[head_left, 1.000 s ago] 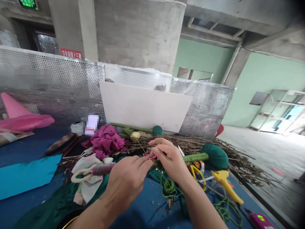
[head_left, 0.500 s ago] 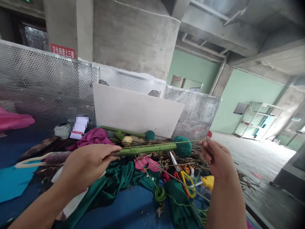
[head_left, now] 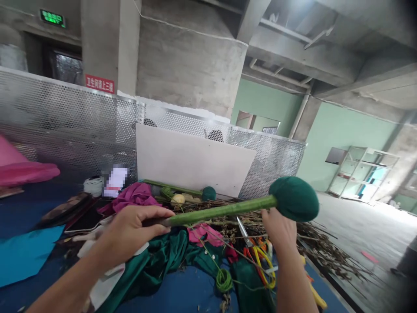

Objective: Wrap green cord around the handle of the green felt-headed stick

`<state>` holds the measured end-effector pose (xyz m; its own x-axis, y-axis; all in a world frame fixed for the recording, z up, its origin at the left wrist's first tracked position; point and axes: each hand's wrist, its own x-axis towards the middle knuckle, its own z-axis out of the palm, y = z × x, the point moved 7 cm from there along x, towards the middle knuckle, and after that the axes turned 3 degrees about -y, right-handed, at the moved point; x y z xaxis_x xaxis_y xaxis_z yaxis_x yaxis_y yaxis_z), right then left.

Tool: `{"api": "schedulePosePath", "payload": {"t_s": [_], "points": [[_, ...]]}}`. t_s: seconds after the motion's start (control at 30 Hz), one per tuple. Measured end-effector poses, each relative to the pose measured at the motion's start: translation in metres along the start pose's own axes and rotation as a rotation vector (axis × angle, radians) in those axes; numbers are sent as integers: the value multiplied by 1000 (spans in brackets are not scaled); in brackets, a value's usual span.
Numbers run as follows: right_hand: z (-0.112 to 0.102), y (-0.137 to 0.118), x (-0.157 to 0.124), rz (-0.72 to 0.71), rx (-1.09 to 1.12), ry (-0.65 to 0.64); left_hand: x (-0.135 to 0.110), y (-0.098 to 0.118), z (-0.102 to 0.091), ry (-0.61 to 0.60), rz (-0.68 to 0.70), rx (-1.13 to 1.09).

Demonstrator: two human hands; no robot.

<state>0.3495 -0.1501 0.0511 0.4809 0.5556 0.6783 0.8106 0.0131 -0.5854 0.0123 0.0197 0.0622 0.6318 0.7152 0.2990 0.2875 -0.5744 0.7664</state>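
Observation:
My left hand [head_left: 133, 232] is closed around the near end of a green-wrapped stick [head_left: 224, 211], pinched between thumb and fingers. At the stick's far end sits a round ball covered in dark green cloth [head_left: 295, 198], raised up to the right. Just below the ball is my right hand [head_left: 280, 228], its fingers curled and partly hidden behind the stick; what they hold does not show. Beneath the stick lie scissors [head_left: 263, 265] with yellow and orange handles, a coil of green string [head_left: 223, 280] and crumpled dark green satin cloth [head_left: 163, 256].
Dry twigs [head_left: 332, 252] spread over the blue table [head_left: 182, 289] toward its right edge. Purple cloth [head_left: 137, 198], pink cloth [head_left: 205, 234], a phone [head_left: 115, 180] and a blue sheet [head_left: 26, 256] lie around. A white board [head_left: 195, 158] leans on a perforated metal screen [head_left: 65, 117].
The stick's ball end has come up, nearer and to the right. My right hand, earlier pulling a thin green strand past the ball, has moved left and down to under the stick.

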Motion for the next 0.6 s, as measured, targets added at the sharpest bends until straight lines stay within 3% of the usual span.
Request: {"api": "schedulePosePath", "payload": {"t_s": [0.1,0.17,0.23,0.33,0.47,0.6], "points": [[36,-34,-11,2,2,-123,-5,9,16,-19,-59,-111],[68,-68,-25,-36,110,-270,-9,13,27,-48,-92,-218],[102,-102,-43,-46,359,-446,-11,15,34,-62,-116,-319],[133,-136,-69,-53,468,-566,-13,16,35,-52,-123,-398],[127,-148,-85,-106,311,-413,-11,12,32,-14,-126,-455],[105,-162,-89,-275,469,-247,-9,7,36,-9,-133,-506]]}}
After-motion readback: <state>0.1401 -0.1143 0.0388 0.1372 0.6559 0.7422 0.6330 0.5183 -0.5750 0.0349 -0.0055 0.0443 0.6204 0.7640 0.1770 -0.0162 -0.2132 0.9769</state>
